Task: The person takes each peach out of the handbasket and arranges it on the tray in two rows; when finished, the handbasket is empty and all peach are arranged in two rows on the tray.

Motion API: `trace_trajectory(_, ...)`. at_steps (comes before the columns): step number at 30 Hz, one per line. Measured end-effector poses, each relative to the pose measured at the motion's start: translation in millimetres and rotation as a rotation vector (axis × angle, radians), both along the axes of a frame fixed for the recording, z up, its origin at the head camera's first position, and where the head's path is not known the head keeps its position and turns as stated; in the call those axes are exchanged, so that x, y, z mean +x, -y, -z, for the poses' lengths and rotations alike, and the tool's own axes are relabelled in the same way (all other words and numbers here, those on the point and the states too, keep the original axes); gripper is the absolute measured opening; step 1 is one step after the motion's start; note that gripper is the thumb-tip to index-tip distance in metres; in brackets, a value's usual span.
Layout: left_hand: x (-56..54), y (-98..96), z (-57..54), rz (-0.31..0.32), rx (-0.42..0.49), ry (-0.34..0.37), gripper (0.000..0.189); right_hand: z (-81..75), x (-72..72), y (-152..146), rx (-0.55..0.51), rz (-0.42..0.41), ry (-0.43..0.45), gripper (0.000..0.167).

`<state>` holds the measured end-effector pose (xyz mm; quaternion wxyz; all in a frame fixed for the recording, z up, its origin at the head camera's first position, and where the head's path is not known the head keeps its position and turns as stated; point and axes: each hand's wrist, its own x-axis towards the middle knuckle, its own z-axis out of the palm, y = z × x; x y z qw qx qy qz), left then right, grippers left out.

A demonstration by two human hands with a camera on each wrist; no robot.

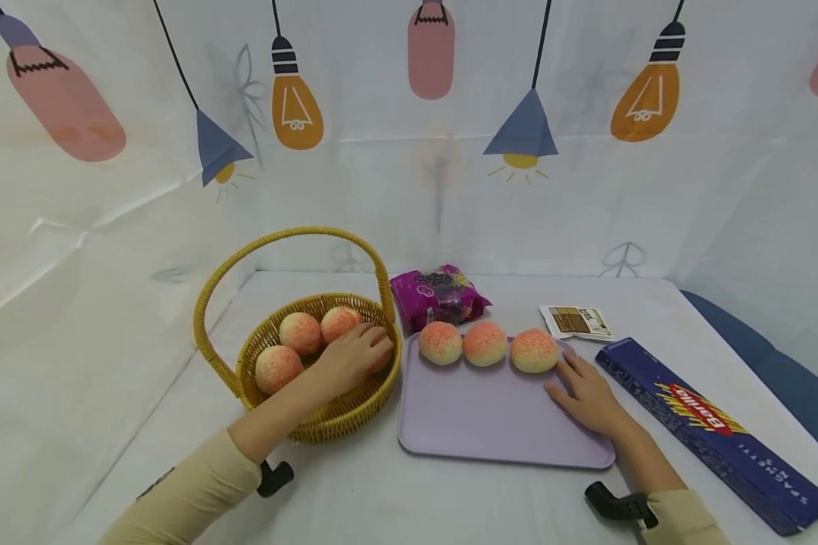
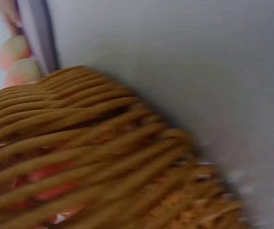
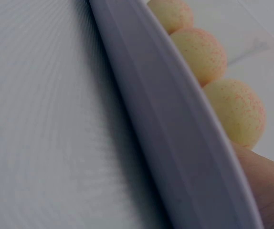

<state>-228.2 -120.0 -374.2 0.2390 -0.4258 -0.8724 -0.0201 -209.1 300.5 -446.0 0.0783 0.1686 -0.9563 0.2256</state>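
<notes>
My left hand reaches into a yellow woven basket, its fingers curved over a peach at the basket's right side; the hand hides most of that fruit. Other peaches lie along the left and back of the basket. Three peaches stand in a row at the back of a light purple tray. At the tray's right edge rests my right hand, fingers loosely extended, fingertips close beside the rightmost peach. The left wrist view mostly shows the basket's weave.
Behind the tray sits a purple snack bag. A small white and brown packet lies at the back right. Right of the tray, a long blue spaghetti box lies at a slant. The basket's tall handle arches above its bowl.
</notes>
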Motion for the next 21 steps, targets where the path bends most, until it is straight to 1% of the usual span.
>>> trace_trajectory(2, -4.9, 1.3, 4.5, 0.035, -0.016, -0.026, 0.03, -0.1, 0.2, 0, 0.0, 0.002, 0.001, 0.061)
trace_trajectory(4, -8.8, 3.2, 7.8, 0.047, -0.037, -0.035, 0.032, 0.0, 0.5, 0, -0.001, 0.002, 0.001, 0.062)
trace_trajectory(6, -12.3, 5.5, 9.9, 0.056, -0.055, -0.02, 0.036, 0.2, 0.4, 1, -0.002, 0.005, -0.005, 0.062)
trace_trajectory(9, -16.1, 9.8, 10.3, 0.075, -0.086, 0.016, 0.046, 0.7, 0.5, 1, -0.003, 0.007, -0.007, 0.062)
trace_trajectory(13, -20.0, 15.7, 11.3, 0.131, -0.108, 0.031, 0.055, 1.7, 0.6, 1, -0.001, 0.009, -0.003, 0.062)
trace_trajectory(16, -22.2, 19.9, 13.5, 0.19, -0.113, 0.003, 0.053, 2.8, 0.8, 1, 0.004, 0.008, -0.003, 0.062)
trace_trajectory(21, -27.4, 22.4, 17.2, 0.288, -0.102, -0.063, 0.032, 3.1, 0.8, 0, 0.005, 0.011, 0.0, 0.062)
